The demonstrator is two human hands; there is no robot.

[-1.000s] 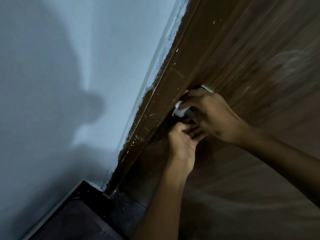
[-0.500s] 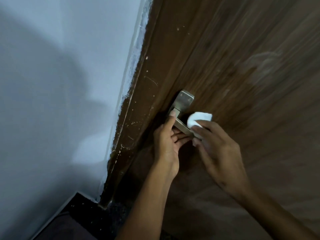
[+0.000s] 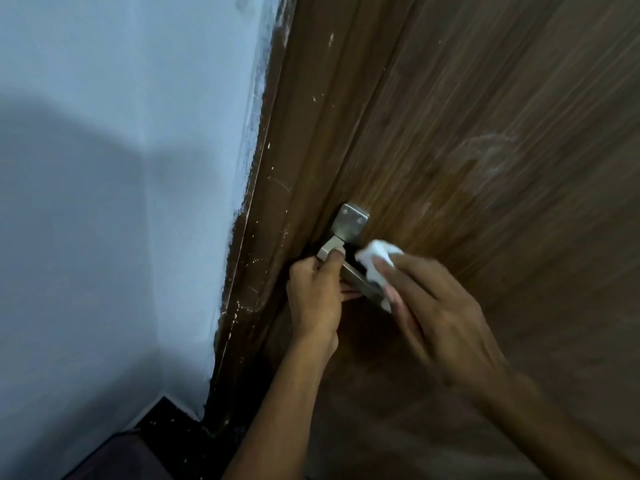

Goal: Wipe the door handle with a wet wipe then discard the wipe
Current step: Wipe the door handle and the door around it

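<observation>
Wiping is under way: the right hand [image 3: 440, 313] pinches a crumpled white wet wipe [image 3: 375, 259] against the silver lever door handle [image 3: 349, 271], mounted near the left edge of the brown wooden door [image 3: 485, 168]. The left hand [image 3: 317, 296] grasps the lever, steadying it. Next, probably, the uncovered parts, then discarding.

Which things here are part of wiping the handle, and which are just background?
Part of the job: door handle, wet wipe, left hand gripping the handle, right hand pressing the wipe.
Just there: wooden door, door frame, wall, dark floor.
</observation>
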